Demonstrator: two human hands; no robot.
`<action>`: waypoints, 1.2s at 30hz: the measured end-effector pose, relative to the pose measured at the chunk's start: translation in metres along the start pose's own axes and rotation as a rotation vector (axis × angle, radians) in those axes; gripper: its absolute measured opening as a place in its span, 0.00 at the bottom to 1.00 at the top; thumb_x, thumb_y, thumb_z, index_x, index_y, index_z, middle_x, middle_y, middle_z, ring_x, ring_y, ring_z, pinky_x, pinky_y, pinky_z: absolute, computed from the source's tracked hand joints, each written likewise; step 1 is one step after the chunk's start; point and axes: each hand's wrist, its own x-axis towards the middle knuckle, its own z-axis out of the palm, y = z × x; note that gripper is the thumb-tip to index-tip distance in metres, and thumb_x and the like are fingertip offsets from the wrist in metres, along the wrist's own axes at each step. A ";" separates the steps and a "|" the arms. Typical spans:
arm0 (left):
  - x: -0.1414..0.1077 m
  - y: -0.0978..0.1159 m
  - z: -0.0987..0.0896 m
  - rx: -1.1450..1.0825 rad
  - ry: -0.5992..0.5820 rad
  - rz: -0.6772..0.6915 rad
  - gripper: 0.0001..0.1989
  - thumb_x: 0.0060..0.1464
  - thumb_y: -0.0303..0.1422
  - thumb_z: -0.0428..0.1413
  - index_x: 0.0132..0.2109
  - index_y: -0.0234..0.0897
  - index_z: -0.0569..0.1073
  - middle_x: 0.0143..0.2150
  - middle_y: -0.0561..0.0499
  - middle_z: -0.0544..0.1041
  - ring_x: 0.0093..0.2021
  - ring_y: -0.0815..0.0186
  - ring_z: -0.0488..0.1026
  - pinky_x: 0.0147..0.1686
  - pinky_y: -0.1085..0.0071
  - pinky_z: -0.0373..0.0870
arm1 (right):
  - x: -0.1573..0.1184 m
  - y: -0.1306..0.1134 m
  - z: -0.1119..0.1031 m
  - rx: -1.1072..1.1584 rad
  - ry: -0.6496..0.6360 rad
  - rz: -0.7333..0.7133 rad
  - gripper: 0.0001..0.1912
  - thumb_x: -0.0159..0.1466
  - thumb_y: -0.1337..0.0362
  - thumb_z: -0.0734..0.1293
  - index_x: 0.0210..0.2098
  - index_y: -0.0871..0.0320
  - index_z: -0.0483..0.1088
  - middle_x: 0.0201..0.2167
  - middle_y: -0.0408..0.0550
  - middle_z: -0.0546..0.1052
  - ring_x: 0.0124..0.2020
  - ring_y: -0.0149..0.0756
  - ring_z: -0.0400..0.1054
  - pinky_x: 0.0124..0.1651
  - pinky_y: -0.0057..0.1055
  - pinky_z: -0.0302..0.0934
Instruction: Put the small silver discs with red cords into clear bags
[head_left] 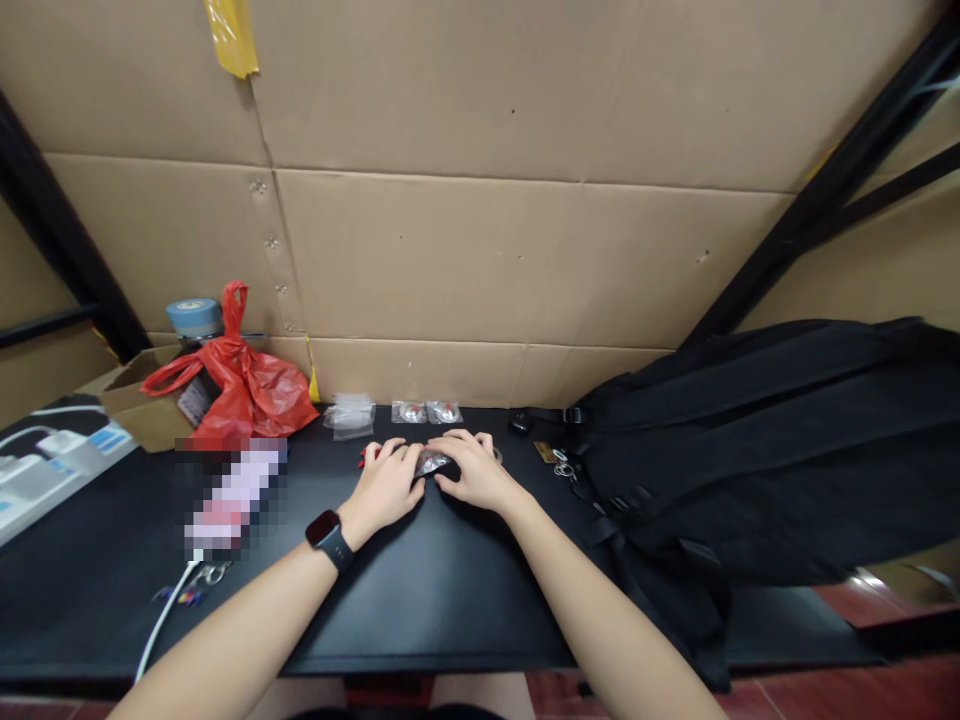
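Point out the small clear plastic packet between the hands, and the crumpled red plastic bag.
Small clear plastic packet [431, 463]: head view, shiny middle.
Crumpled red plastic bag [255, 388]: head view, body below the handles.

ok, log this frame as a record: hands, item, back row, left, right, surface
left hand: at left side of clear packet; watch on wrist
right hand: at packet's right side
item: packet partly covered by fingers; grip unclear
back row: clear bags, two filled packets
left: red bag, cardboard box, power strip
right: black backpack
surface: black tabletop
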 end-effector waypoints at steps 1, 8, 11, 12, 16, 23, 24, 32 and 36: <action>0.001 0.000 0.000 -0.011 0.002 -0.011 0.19 0.58 0.32 0.52 0.56 0.39 0.65 0.54 0.42 0.76 0.59 0.50 0.63 0.52 0.53 0.57 | 0.000 0.001 0.001 0.004 -0.011 0.032 0.23 0.60 0.65 0.68 0.55 0.51 0.68 0.54 0.53 0.76 0.57 0.48 0.63 0.54 0.47 0.48; 0.003 -0.007 -0.001 -0.174 0.037 -0.133 0.18 0.61 0.25 0.48 0.57 0.43 0.62 0.44 0.49 0.80 0.53 0.58 0.70 0.49 0.58 0.54 | 0.000 0.003 0.002 0.184 0.005 0.224 0.20 0.63 0.62 0.66 0.55 0.49 0.66 0.42 0.46 0.82 0.50 0.43 0.71 0.56 0.47 0.51; 0.003 -0.010 -0.003 -0.245 0.106 -0.214 0.17 0.61 0.27 0.50 0.56 0.44 0.62 0.41 0.52 0.81 0.51 0.60 0.72 0.49 0.59 0.54 | -0.002 0.001 -0.001 0.373 0.032 0.223 0.22 0.62 0.61 0.68 0.56 0.51 0.66 0.38 0.43 0.82 0.45 0.38 0.74 0.56 0.42 0.56; 0.003 -0.010 -0.004 -0.261 0.127 -0.233 0.17 0.61 0.27 0.50 0.56 0.44 0.62 0.41 0.52 0.81 0.50 0.60 0.73 0.49 0.59 0.54 | -0.003 0.000 -0.002 0.449 0.044 0.214 0.24 0.61 0.61 0.68 0.56 0.52 0.65 0.36 0.42 0.82 0.43 0.37 0.75 0.55 0.40 0.58; 0.005 -0.006 -0.014 -0.398 0.203 -0.314 0.16 0.61 0.30 0.52 0.55 0.44 0.62 0.39 0.54 0.82 0.50 0.61 0.75 0.52 0.59 0.55 | 0.000 0.000 0.004 0.693 0.173 0.255 0.26 0.58 0.58 0.71 0.54 0.56 0.66 0.33 0.43 0.81 0.38 0.38 0.76 0.51 0.38 0.63; 0.006 -0.004 -0.020 -0.535 0.230 -0.353 0.16 0.59 0.33 0.55 0.54 0.44 0.63 0.37 0.54 0.82 0.52 0.60 0.76 0.55 0.58 0.55 | 0.003 0.002 0.014 0.877 0.268 0.352 0.27 0.55 0.57 0.74 0.52 0.56 0.69 0.29 0.44 0.81 0.31 0.38 0.75 0.41 0.35 0.66; 0.006 -0.004 -0.019 -0.510 0.221 -0.348 0.16 0.60 0.34 0.55 0.54 0.44 0.63 0.38 0.53 0.82 0.53 0.59 0.75 0.55 0.57 0.54 | 0.004 0.003 0.014 0.886 0.281 0.367 0.27 0.54 0.57 0.75 0.51 0.56 0.69 0.29 0.44 0.81 0.31 0.38 0.75 0.41 0.35 0.66; 0.007 -0.023 -0.026 -0.317 0.316 -0.422 0.16 0.58 0.31 0.51 0.54 0.43 0.64 0.46 0.51 0.81 0.52 0.58 0.74 0.50 0.59 0.55 | 0.053 0.047 0.010 0.773 0.381 0.501 0.25 0.53 0.60 0.72 0.49 0.57 0.67 0.28 0.44 0.79 0.31 0.36 0.74 0.38 0.31 0.65; 0.005 -0.045 -0.032 -0.294 0.311 -0.503 0.16 0.57 0.30 0.52 0.53 0.42 0.66 0.43 0.51 0.81 0.47 0.58 0.75 0.48 0.58 0.57 | 0.085 0.064 0.014 0.491 0.300 0.616 0.20 0.54 0.66 0.70 0.46 0.55 0.68 0.30 0.43 0.79 0.32 0.36 0.72 0.39 0.32 0.64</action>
